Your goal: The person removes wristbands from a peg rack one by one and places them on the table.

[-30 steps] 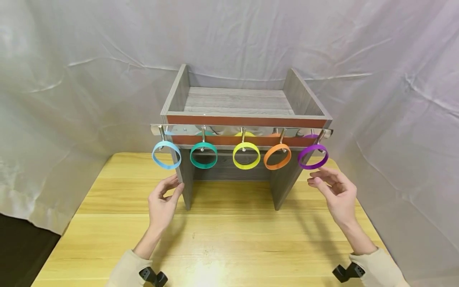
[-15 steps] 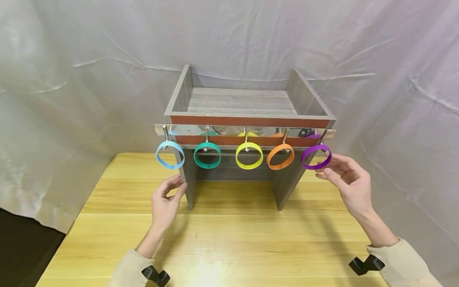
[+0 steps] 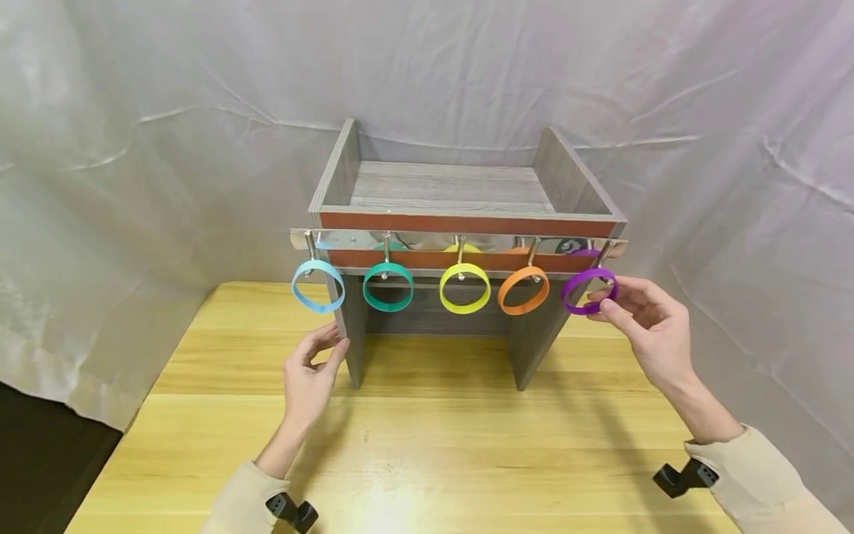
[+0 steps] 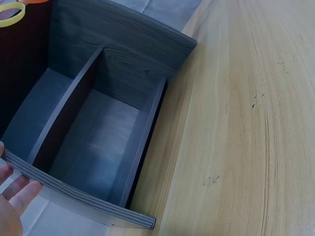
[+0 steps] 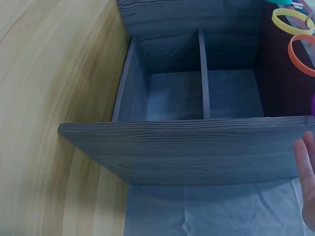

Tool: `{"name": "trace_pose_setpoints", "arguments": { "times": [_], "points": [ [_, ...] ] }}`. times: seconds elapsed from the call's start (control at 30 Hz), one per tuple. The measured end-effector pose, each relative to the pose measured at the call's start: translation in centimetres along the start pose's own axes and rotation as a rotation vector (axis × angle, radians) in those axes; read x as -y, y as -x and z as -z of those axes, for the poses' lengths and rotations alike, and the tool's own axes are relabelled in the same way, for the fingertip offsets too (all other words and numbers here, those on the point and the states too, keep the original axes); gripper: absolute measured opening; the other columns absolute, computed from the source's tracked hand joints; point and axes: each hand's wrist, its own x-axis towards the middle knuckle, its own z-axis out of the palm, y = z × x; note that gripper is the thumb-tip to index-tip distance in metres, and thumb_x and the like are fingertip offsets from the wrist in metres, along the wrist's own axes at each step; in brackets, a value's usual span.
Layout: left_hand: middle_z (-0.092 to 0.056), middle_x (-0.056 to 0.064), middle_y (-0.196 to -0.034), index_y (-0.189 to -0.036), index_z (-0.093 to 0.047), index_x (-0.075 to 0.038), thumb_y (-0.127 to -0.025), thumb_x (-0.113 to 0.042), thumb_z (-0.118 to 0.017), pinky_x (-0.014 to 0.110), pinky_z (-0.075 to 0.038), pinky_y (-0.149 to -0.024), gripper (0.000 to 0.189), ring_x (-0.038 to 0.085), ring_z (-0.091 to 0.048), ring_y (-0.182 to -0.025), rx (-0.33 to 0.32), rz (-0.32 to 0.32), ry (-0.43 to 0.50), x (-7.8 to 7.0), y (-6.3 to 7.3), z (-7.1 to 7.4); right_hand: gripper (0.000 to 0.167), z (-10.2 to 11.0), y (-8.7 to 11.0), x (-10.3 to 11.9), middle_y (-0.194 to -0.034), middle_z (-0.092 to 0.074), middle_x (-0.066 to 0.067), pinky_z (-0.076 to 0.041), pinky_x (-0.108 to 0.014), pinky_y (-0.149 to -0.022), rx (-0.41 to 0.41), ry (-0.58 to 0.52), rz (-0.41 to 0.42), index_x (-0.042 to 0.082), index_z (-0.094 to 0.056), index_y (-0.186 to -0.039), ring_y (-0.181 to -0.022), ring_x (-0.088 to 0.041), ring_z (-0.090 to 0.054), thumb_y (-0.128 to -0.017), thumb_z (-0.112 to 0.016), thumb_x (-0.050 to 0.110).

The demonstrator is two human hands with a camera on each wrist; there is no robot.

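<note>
Five-coloured row aside, the purple wristband hangs from the rightmost hook of a metal hook rail. My right hand pinches its lower right edge, thumb in front and fingers behind. In the right wrist view only a sliver of this band shows, above the fingers. My left hand grips the front edge of the left side panel of a grey wooden shelf, thumb on the near side. The left wrist view shows its fingertips at that panel's edge.
Light blue, green, yellow and orange wristbands hang from the other hooks, which jut toward me. The shelf stands on a wooden table. A grey curtain encloses the back and sides.
My right hand has moved up and right, from below the purple wristband to pinching its edge. My left hand keeps its grip on the panel. The view has shifted slightly.
</note>
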Motion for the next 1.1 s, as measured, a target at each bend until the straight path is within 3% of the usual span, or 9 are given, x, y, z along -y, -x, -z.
{"name": "trace_pose_setpoints", "arguments": {
  "times": [0.37, 0.73, 1.1],
  "points": [
    [-0.074, -0.026, -0.102, -0.119, -0.075, 0.003, -0.093, 0.005, -0.075, 0.009, -0.062, -0.061, 0.026, -0.006, -0.071, -0.093, -0.006, -0.012, 0.018, -0.14, -0.02, 0.02, 0.022, -0.15, 0.16, 0.02, -0.102, -0.081, -0.012, -0.070, -0.031, -0.075, -0.052, 0.008, -0.013, -0.022, -0.066, -0.111, -0.085, -0.018, -0.079, -0.093, -0.055, -0.027],
    [-0.073, -0.028, -0.103, -0.120, -0.074, 0.003, -0.094, 0.006, -0.073, 0.009, -0.062, -0.061, 0.026, -0.007, -0.071, -0.093, -0.003, -0.016, 0.002, 0.00, -0.05, 0.00, 0.022, -0.14, 0.43, 0.50, -0.107, -0.082, -0.006, -0.070, -0.028, -0.076, -0.048, 0.064, -0.024, -0.019, -0.069, -0.111, -0.085, -0.014, -0.079, -0.093, -0.057, -0.025],
    [-0.073, -0.028, -0.102, -0.119, -0.074, 0.004, -0.093, 0.005, -0.075, 0.009, -0.062, -0.062, 0.025, -0.008, -0.071, -0.092, -0.004, -0.018, -0.005, -0.08, -0.01, -0.01, 0.022, 0.04, 0.72, 0.78, -0.098, -0.083, -0.003, -0.069, -0.025, -0.075, -0.054, 0.133, -0.048, -0.016, -0.070, -0.112, -0.077, -0.013, -0.079, -0.095, -0.058, -0.022]
  ]
}}
